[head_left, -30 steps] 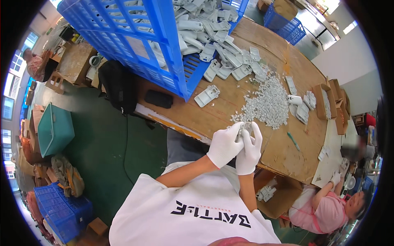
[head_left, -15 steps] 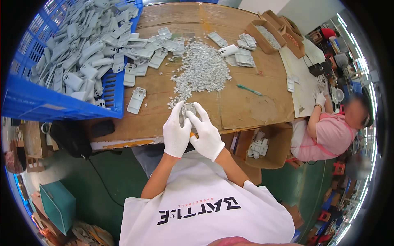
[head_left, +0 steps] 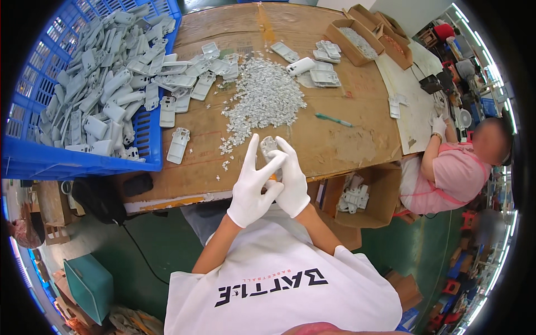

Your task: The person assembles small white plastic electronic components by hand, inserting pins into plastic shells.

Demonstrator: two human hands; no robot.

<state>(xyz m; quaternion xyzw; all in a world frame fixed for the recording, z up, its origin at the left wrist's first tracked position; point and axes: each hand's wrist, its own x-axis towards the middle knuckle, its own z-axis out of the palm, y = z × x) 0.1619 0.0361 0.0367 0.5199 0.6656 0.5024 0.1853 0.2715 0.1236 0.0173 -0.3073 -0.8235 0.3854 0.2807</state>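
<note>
- The blue slatted plastic crate (head_left: 33, 162), well to the left of the left hand, lies heaped with grey plastic housings (head_left: 95, 84); several spill over its open side onto the table, so a bump could send more sliding out.
- One loose grey plastic housing (head_left: 178, 145) lies on the brown cardboard-covered table (head_left: 335, 145) just left of and beyond the left hand; a sweeping forearm could knock it off the near edge.
- The left hand (head_left: 254, 187), in a white glove, has its fingers closed narrowly on the small grey plastic part (head_left: 268, 146), held above the table's near edge.
- The right hand (head_left: 290, 178), also gloved, pinches the same part from the other side. Smooth gloves on so small a piece could let it slip, I judge, and it would drop to the floor.
- The pile of small silvery metal pieces (head_left: 262, 100) lies just beyond both hands; a careless reach could scatter it.
</note>
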